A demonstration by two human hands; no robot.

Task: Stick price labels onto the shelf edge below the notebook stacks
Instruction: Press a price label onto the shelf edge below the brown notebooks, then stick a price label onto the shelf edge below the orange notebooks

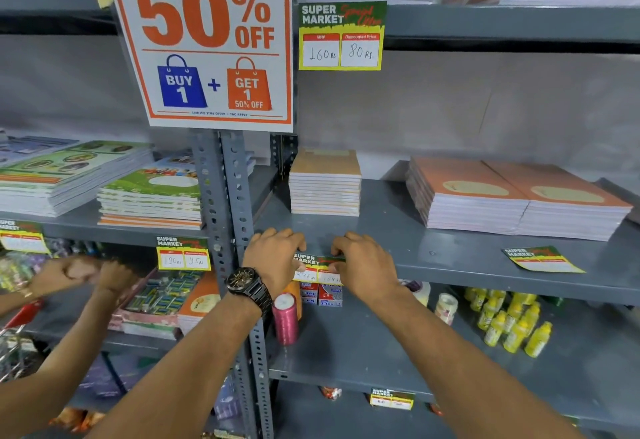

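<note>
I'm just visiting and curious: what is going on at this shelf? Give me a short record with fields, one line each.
Activity: a person presses a price label onto the front edge of a grey shelf
Left hand: on the label's left side, watch on the wrist
Right hand: on the label's right side
Above the label: a small stack of tan notebooks
Further right: a wider stack of orange notebooks
Spare label: lying loose on the shelf near the orange stack
Nearby: a large 50% off poster; another person's hands at the next bay
</note>
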